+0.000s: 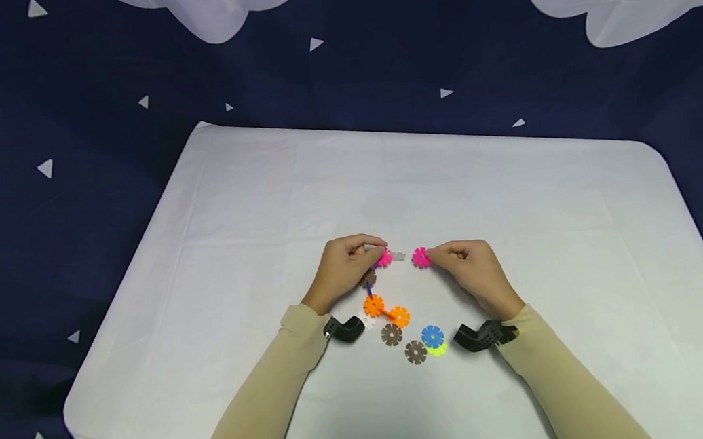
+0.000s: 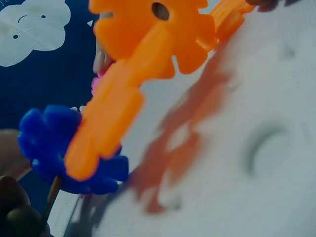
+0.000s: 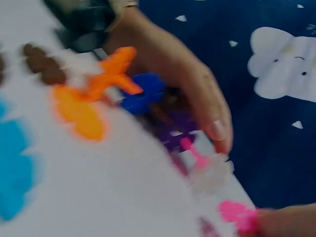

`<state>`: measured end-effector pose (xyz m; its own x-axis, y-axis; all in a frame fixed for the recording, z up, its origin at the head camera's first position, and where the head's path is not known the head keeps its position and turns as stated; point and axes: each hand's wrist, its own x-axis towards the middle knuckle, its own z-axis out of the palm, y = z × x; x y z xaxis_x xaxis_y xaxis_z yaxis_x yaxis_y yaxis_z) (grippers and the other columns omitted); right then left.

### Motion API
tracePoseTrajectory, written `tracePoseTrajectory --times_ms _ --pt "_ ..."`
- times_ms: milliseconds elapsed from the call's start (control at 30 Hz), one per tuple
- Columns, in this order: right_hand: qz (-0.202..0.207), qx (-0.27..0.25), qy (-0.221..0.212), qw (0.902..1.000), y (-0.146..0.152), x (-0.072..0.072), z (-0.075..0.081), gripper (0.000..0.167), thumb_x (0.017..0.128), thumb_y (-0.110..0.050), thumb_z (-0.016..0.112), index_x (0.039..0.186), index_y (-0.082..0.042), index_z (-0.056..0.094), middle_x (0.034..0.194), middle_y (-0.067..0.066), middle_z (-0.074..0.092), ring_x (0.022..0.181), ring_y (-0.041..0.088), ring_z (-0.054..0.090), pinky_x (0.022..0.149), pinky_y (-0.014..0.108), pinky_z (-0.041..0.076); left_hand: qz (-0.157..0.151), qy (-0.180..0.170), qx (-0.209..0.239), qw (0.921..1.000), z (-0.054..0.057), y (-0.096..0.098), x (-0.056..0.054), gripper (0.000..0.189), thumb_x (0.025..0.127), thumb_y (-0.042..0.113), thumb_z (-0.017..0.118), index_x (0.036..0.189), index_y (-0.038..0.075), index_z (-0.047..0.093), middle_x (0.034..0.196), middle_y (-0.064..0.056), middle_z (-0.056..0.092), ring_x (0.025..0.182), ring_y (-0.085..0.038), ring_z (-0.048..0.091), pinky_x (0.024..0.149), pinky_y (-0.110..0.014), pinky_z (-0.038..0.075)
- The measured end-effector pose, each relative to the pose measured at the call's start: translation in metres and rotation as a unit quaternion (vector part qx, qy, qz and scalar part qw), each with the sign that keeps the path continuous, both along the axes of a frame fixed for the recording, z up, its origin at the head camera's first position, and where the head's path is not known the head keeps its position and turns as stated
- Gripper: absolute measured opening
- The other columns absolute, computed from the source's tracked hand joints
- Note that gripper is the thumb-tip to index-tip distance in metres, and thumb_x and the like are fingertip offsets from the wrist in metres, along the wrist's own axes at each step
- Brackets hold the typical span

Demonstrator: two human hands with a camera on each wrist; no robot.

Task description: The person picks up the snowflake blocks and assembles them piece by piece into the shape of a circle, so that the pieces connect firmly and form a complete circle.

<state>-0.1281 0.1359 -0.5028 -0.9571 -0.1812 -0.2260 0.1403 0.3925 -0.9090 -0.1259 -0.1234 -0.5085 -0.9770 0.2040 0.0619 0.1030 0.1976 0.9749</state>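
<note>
My left hand (image 1: pixel 345 267) grips a chain of notched flower-shaped plastic discs by its far end, at a pink disc (image 1: pixel 383 258). From that disc a pale translucent disc (image 3: pixel 212 175) sticks out to the right. Back along the chain come a purple disc (image 3: pixel 175 131), a brown disc (image 1: pixel 368 279), a blue disc (image 2: pixel 49 148) and several orange discs (image 1: pixel 373 306). A second pink disc (image 1: pixel 421 257) is pinched between thumb and fingers of my right hand (image 1: pixel 477 268), a short gap right of the pale disc.
Loose brown discs (image 1: pixel 391 334) lie on the white-covered table (image 1: pixel 216 385) in front of the chain. Beside them a light blue disc (image 1: pixel 432 336) overlaps a yellow-green disc (image 1: pixel 437 351). A white disc (image 1: pixel 367 320) lies near my left wrist. A dark blue patterned cloth (image 1: pixel 377 61) surrounds the table.
</note>
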Motion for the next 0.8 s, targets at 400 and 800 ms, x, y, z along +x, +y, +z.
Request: tracePoseTrajectory --times_ms 400,800 --pt "-0.049 -0.022 -0.102 0.9933 -0.022 -0.002 0.009 0.029 0.097 -0.031 0.071 0.102 -0.003 0.077 0.051 -0.006 0.037 0.042 0.009 0.031 0.042 0.024 0.028 0.007 0.059 -0.064 0.9962 -0.013 0.007 -0.001 0.01 0.09 0.019 0.081 0.097 0.013 0.083 0.048 0.007 0.042 0.047 -0.007 0.032 0.05 -0.023 0.031" --pt "-0.086 -0.146 -0.139 0.9756 -0.034 0.002 0.012 0.033 0.099 -0.026 0.07 0.109 0.005 0.071 0.056 -0.005 0.039 0.046 0.007 0.031 0.044 0.021 0.028 0.04 0.109 -0.031 0.9927 -0.015 0.012 -0.001 0.01 0.09 0.019 0.081 0.097 0.012 0.082 0.051 0.006 0.051 0.043 -0.007 0.041 0.048 -0.024 0.034"
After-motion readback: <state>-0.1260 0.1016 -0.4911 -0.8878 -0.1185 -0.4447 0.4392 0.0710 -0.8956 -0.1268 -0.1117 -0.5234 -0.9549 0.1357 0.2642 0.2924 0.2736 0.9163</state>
